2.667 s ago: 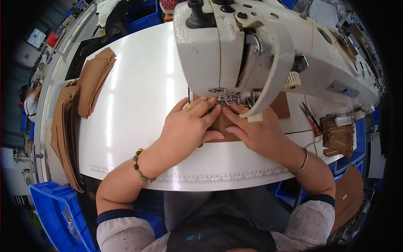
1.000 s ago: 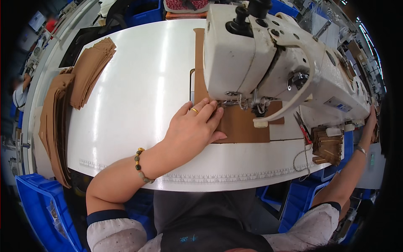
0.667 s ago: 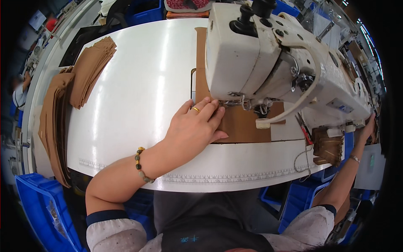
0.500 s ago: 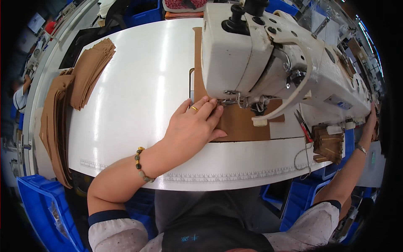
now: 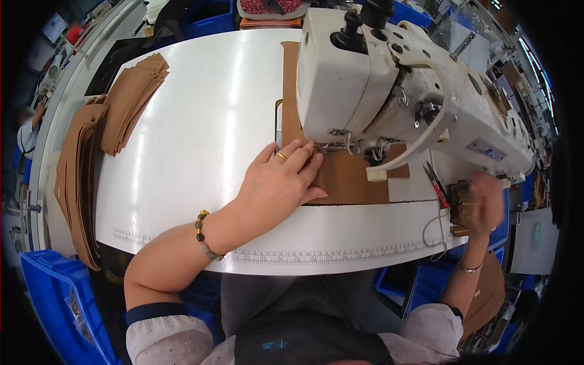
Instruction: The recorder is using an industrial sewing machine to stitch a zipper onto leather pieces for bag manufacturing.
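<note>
A brown fabric piece (image 5: 356, 179) lies flat on the white table under the head of a sewing machine (image 5: 334, 85). My left hand (image 5: 277, 179) rests on the fabric's left part with fingers outstretched, its fingertips close beside the presser foot (image 5: 340, 147). A long brown strip (image 5: 291, 73) runs away from me along the machine's left side. At the right, my right hand (image 5: 485, 204) is blurred by motion above a small pile of brown pieces (image 5: 460, 210), partly covering it. Whether its fingers hold anything does not show.
Red-handled scissors (image 5: 437, 185) and a grey cord (image 5: 433, 234) lie left of the pile. Stacks of brown fabric pieces (image 5: 131, 103) (image 5: 79, 182) sit at the table's left. A blue bin (image 5: 61, 280) stands lower left. A printed ruler (image 5: 292, 258) follows the front edge.
My right hand has come from the far right end of the machine toward me and left, over the small brown pile. My left hand stays on the fabric.
</note>
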A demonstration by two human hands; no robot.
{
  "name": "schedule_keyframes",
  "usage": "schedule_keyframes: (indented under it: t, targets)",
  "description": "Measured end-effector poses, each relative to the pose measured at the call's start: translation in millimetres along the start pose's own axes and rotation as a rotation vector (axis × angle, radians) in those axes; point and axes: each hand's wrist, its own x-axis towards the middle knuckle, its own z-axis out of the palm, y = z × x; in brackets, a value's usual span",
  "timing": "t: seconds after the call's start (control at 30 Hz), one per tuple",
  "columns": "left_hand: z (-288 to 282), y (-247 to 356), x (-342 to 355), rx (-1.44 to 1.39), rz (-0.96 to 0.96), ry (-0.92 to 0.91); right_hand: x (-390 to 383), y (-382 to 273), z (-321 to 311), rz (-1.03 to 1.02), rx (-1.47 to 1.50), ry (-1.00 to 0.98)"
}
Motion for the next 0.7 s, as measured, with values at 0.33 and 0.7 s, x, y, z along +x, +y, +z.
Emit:
schedule_keyframes:
  t: [0.33,0.7]
  targets:
    - [-19,32,-26,-0.195,0.609,0.192,109,-108,60,-0.231,0.119,-0.477]
    - [-35,34,-25,-0.443,0.121,-0.680,104,-205,42,-0.349,0.831,-0.259]
